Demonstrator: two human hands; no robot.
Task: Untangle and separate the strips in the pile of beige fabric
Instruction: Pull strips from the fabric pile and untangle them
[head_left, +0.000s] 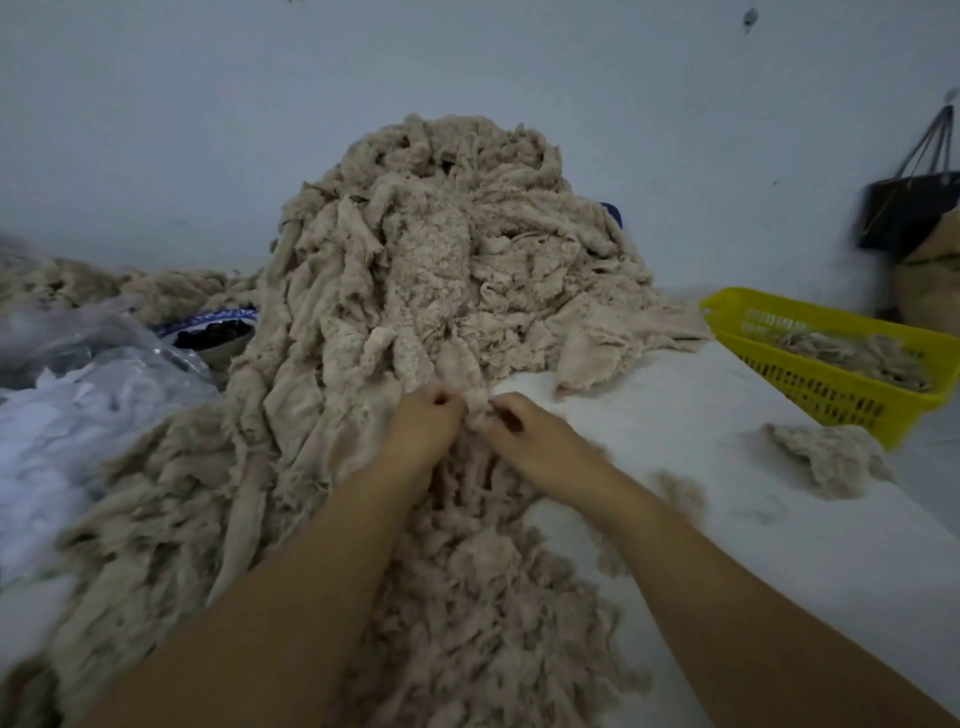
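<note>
A tall pile of beige fleece fabric strips (441, 249) rises in the middle of the white table and spills toward me in a tangled heap. At the pile's foot my left hand (423, 421) and my right hand (524, 428) sit close together. Each pinches the same fuzzy beige strip (475, 410) between thumb and fingers. The strip's lower length runs down between my forearms into the loose heap (483, 597), where I lose track of it.
A yellow plastic basket (831, 384) with several beige scraps stands at the right. A loose beige scrap (826, 457) lies in front of it. Clear plastic bags (78, 374) and a bowl (213, 332) crowd the left. A dark bag (909, 208) hangs on the wall.
</note>
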